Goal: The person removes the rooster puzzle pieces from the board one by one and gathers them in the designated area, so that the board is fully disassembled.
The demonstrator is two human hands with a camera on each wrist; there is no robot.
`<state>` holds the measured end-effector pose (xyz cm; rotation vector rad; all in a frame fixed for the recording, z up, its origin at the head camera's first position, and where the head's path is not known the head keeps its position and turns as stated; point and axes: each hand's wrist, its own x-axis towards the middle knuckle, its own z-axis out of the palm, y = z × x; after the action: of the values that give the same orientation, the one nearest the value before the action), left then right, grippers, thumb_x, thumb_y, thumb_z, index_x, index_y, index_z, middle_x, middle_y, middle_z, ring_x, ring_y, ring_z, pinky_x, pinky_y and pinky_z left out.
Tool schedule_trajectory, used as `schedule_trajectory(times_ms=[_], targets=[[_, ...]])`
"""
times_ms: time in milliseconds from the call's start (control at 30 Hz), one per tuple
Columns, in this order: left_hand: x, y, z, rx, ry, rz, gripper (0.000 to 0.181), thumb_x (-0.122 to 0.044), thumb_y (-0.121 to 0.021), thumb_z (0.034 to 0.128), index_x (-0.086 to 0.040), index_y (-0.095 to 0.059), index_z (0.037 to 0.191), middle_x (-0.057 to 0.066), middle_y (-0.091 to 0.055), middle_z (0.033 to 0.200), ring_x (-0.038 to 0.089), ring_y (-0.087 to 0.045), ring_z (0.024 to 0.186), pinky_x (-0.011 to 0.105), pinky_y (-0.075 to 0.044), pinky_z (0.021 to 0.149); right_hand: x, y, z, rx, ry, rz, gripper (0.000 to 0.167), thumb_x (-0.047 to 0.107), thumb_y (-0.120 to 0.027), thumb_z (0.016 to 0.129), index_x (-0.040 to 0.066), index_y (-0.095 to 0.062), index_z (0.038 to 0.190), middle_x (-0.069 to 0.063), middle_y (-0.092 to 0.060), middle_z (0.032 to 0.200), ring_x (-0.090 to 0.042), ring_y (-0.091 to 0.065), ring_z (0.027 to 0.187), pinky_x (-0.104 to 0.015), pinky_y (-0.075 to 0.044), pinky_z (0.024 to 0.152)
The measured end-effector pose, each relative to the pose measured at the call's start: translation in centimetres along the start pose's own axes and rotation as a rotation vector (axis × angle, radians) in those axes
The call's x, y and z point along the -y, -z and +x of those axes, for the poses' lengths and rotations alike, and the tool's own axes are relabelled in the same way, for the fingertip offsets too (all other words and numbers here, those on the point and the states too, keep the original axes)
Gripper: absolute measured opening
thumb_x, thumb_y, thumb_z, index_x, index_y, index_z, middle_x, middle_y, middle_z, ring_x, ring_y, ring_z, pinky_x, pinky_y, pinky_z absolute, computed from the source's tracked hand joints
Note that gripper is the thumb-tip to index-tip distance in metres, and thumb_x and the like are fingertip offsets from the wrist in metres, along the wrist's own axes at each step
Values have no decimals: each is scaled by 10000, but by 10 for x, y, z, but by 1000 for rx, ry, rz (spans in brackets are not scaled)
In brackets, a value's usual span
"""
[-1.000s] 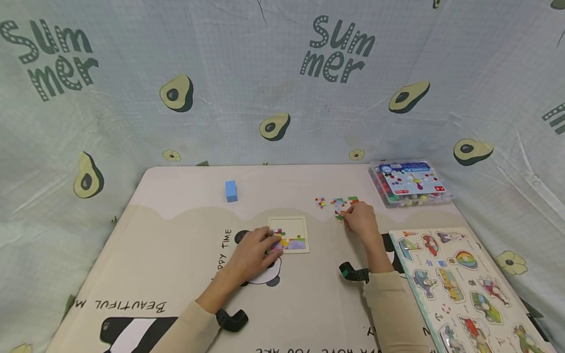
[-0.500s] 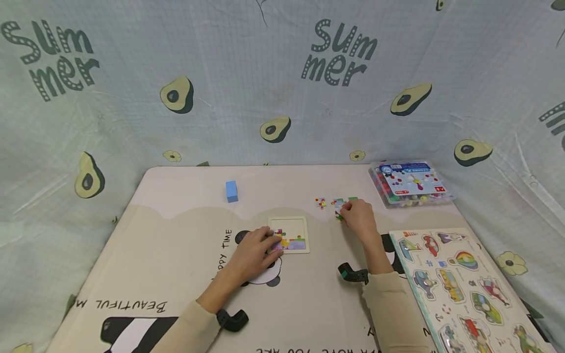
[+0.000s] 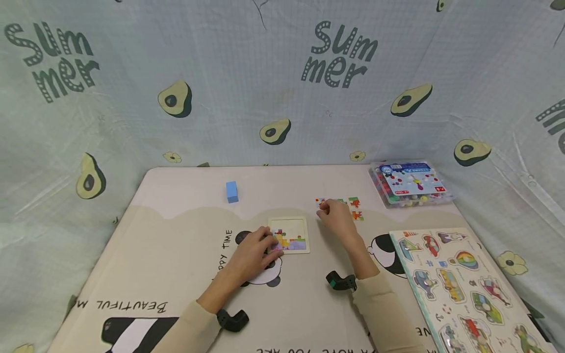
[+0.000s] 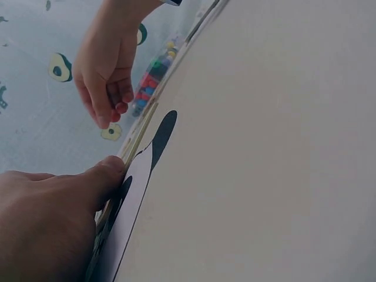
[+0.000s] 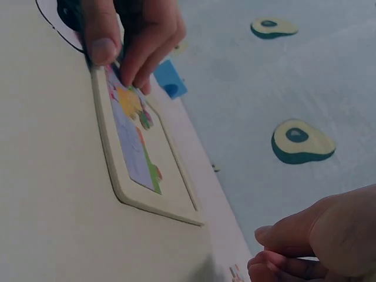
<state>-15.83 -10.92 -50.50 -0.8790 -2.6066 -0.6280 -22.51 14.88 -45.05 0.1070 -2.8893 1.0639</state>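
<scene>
A square wooden puzzle frame (image 3: 308, 236) has joined pieces (image 3: 295, 243) along its lower part; its upper part shows bare board. My left hand (image 3: 250, 255) grips the frame's left side, with the thumb at the near edge in the right wrist view (image 5: 132, 35). Loose pieces lie at the back right, among them one with green and red (image 3: 354, 201) and an orange one (image 3: 357, 215). Over their left part hovers my right hand (image 3: 342, 223), its thumb and fingertips drawn together (image 5: 317, 241). Whether a piece is between them is hidden.
A blue block (image 3: 231, 191) stands behind and left of the frame. At the back right is a clear box of coloured beads (image 3: 410, 184). A large picture board (image 3: 468, 289) lies along the right side. Printed curtain (image 3: 273, 83) surrounds the table.
My right hand has moved left, nearer the frame, uncovering the pieces on the right of the loose group. My left hand has stayed on the frame.
</scene>
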Motion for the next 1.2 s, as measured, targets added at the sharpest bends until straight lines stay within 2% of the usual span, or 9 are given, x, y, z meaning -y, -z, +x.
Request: schedule_trajectory(times_ms=[167,300,533,800,1033,1200], targets=[[0,0,0,-5,5,-23,184,-342,-737,911,-165,-733,961,14,-578,1051,142,-573,861,330,-525,797,11,-13,-4,37,62,17,196,99,-648,926,-43,-705,1049,-124,-703,893,-222,-634,816,-376,-537,762],[-1,1,0,-42,-19,-26,131,-283,-753,902,-161,-764,949,21,-588,1015,146,-587,840,333,-532,785,21,-25,-8,84,95,18,200,106,-659,930,-36,-707,1062,-112,-704,905,-207,-632,824,-367,-545,780],[-1,1,1,-69,-53,4,139,-213,-748,903,-112,-804,982,77,-678,1018,240,-700,966,396,-564,906,27,-43,-16,147,186,-1,151,93,-674,936,-17,-728,1023,-88,-688,888,-168,-603,804,-344,-539,764],[0,-2,1,-98,-58,21,142,-207,-758,891,-102,-809,972,96,-713,1015,267,-720,1002,411,-572,917,32,-54,-23,165,255,-22,107,98,-694,913,20,-763,937,-66,-654,859,-156,-563,798,-324,-503,745],[0,-2,1,-125,-82,5,120,-190,-767,882,-92,-803,941,87,-687,999,211,-707,881,378,-586,833,35,-60,-26,176,295,-55,88,120,-728,903,50,-780,914,-66,-634,863,-160,-572,768,-298,-493,698],[-1,-3,1,-124,-76,9,126,-187,-766,882,-84,-802,946,86,-686,1005,204,-704,876,371,-588,833,36,-62,-28,170,296,-83,79,108,-727,906,39,-764,914,-64,-626,875,-163,-579,774,-317,-506,715]])
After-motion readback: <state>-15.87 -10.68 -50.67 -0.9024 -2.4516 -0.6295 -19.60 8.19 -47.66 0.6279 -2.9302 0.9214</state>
